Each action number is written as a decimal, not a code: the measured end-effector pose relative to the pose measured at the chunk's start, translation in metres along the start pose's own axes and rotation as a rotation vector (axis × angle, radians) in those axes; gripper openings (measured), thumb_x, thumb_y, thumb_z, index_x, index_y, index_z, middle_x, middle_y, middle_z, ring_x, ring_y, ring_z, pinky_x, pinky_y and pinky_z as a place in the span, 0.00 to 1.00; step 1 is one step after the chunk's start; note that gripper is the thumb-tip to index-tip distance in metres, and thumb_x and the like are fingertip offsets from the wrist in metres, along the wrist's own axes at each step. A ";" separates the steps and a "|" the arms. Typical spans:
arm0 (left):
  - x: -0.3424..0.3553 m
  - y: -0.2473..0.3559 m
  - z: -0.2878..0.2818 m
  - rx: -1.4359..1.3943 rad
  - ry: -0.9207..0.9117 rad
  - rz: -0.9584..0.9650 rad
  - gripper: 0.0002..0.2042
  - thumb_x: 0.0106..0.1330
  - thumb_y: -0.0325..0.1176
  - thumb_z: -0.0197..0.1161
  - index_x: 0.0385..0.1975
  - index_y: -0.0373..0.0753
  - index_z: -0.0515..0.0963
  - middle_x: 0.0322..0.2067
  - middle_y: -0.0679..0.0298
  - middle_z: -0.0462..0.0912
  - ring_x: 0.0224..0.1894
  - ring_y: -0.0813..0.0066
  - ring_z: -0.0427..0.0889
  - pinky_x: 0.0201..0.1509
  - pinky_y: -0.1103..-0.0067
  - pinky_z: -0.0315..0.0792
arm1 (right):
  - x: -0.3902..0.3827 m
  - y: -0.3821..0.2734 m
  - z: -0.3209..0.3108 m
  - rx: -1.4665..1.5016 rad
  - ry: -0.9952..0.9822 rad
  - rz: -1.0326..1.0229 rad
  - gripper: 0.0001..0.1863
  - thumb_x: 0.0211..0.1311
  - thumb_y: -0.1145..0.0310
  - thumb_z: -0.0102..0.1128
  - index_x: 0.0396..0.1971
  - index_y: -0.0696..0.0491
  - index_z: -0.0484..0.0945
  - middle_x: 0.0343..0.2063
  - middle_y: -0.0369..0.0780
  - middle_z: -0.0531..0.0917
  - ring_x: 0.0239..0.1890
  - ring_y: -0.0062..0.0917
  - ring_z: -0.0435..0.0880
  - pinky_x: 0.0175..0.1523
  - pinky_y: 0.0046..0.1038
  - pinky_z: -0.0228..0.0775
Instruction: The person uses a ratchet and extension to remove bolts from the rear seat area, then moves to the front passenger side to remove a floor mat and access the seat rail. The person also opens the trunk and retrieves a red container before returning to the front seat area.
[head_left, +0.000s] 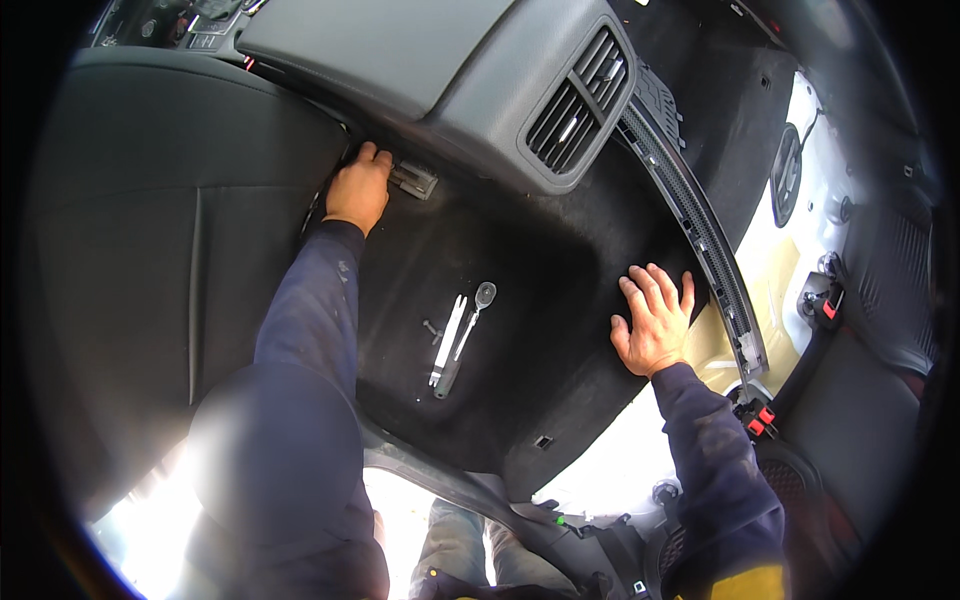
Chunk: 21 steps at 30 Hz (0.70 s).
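Observation:
At the left, my left hand (360, 190) reaches in beside the grey seat, below the console. Its fingers are curled and pressed together, and whatever lies under them is hidden. Just right of its fingertips is a grey metal bracket (414, 180). My right hand (655, 318) rests with fingers spread on the edge of the black carpet (540, 330), close to the long black trim strip (700, 220). On the carpet between my hands lie a white forked pry tool (449, 338), a ratchet (467, 335) with a dark grip, and a small dark bolt (432, 328).
A console with air vents (578, 98) juts over the carpet from the top. The dark seat (110, 230) fills the left side. On the right are exposed white body metal (800, 150) and seat belt buckles (757, 417) with red buttons.

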<state>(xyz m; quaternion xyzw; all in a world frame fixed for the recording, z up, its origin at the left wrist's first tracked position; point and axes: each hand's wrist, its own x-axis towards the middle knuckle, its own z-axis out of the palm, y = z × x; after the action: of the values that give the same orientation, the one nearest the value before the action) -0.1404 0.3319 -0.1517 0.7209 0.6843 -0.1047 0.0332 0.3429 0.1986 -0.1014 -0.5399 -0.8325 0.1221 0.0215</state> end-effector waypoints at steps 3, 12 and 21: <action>0.001 0.003 -0.002 -0.066 0.001 -0.133 0.12 0.77 0.37 0.65 0.52 0.37 0.81 0.63 0.48 0.79 0.45 0.42 0.91 0.48 0.55 0.86 | 0.000 0.000 0.000 0.003 0.007 -0.005 0.32 0.54 0.57 0.69 0.61 0.51 0.84 0.68 0.39 0.79 0.76 0.37 0.70 0.82 0.65 0.45; 0.004 0.004 0.001 -0.108 0.048 -0.111 0.12 0.78 0.37 0.62 0.51 0.37 0.82 0.52 0.47 0.86 0.45 0.41 0.90 0.49 0.53 0.85 | 0.001 -0.001 -0.002 0.005 -0.001 0.005 0.32 0.54 0.56 0.69 0.61 0.51 0.84 0.67 0.39 0.79 0.76 0.37 0.70 0.82 0.66 0.44; 0.008 0.007 -0.003 -0.040 -0.048 -0.145 0.14 0.78 0.40 0.63 0.52 0.36 0.82 0.58 0.46 0.84 0.45 0.44 0.91 0.47 0.56 0.86 | 0.000 -0.001 -0.001 0.014 0.006 0.004 0.32 0.54 0.57 0.70 0.61 0.52 0.84 0.67 0.39 0.79 0.76 0.37 0.70 0.82 0.66 0.45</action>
<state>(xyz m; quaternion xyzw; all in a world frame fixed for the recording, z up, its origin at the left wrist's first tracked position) -0.1327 0.3405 -0.1507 0.6658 0.7358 -0.1103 0.0562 0.3425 0.1991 -0.0999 -0.5419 -0.8304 0.1265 0.0277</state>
